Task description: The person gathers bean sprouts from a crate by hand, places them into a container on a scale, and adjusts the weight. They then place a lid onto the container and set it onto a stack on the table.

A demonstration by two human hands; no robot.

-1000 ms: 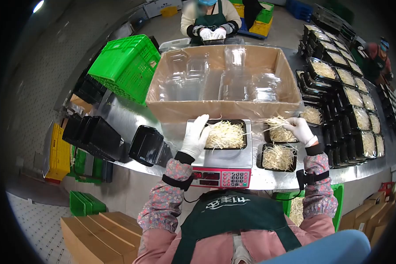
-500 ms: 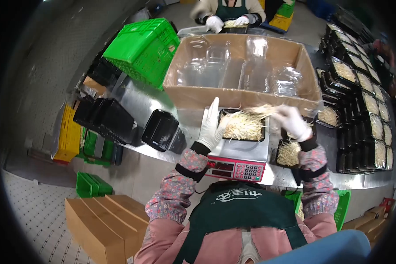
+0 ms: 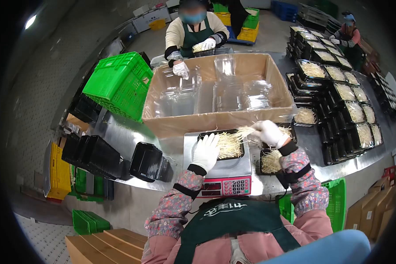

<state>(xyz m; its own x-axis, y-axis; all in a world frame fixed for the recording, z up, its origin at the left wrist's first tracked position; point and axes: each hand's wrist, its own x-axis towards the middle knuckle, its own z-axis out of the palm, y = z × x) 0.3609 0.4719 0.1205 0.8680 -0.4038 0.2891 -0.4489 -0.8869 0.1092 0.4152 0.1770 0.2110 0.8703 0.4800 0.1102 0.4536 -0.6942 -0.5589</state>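
Note:
A black plastic tray [image 3: 238, 157] of pale bean sprouts [image 3: 230, 146] rests on a weighing scale [image 3: 228, 187] with a red front panel. My gloved left hand [image 3: 206, 153] lies over the tray's left side, fingers stretched and touching the sprouts. Just beyond the tray's right edge, my gloved right hand [image 3: 270, 133] pinches a small bunch of bean sprouts [image 3: 245, 132], its strands trailing towards the tray. Two more sprout-filled trays sit close to my right hand: a near tray [image 3: 270, 162] and a far tray [image 3: 287, 128], partly hidden by that hand.
A cardboard box [image 3: 215, 121] of clear plastic lids stands behind the scale. Empty black trays [image 3: 146, 162] lie left, near a green crate [image 3: 119, 86]. Stacked filled packs [image 3: 356, 112] line the right side. Across the table, a co-worker's hand [image 3: 181, 70] reaches over the box.
My view has tilted up. My left hand has gone from the tray's side to lying over the sprouts. My right hand still holds sprouts. The co-worker's hand has moved to the box.

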